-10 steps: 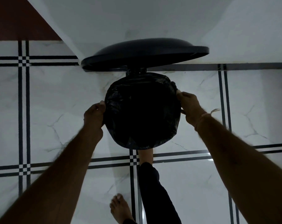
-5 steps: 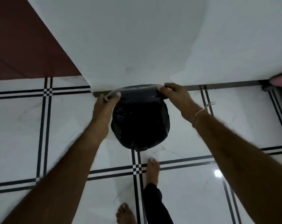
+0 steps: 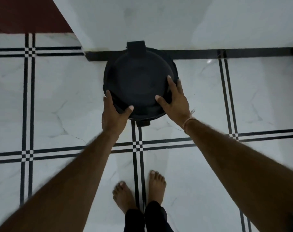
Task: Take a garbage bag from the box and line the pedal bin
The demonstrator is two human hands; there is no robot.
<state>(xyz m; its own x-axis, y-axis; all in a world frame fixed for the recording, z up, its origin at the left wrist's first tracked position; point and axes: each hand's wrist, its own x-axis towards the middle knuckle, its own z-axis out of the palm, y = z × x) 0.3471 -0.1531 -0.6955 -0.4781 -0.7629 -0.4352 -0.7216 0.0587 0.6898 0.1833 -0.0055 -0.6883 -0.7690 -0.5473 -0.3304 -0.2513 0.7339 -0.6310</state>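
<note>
White marble floor [image 3: 62,101] with black double lines runs up to a white wall [image 3: 159,22]. Nearest, two bare feet [image 3: 139,191] stand astride one line. Beyond them the pedal [image 3: 143,123] pokes out from the black bin [image 3: 140,84], which stands against the wall, lid [image 3: 139,81] down. The left hand [image 3: 114,113] and the right hand [image 3: 175,97] lie spread on the lid's near rim, thumbs on top.

head cam | steep downward look | near pedal bin [image 3: 139,84] | floor [image 3: 58,101] fills view
</note>
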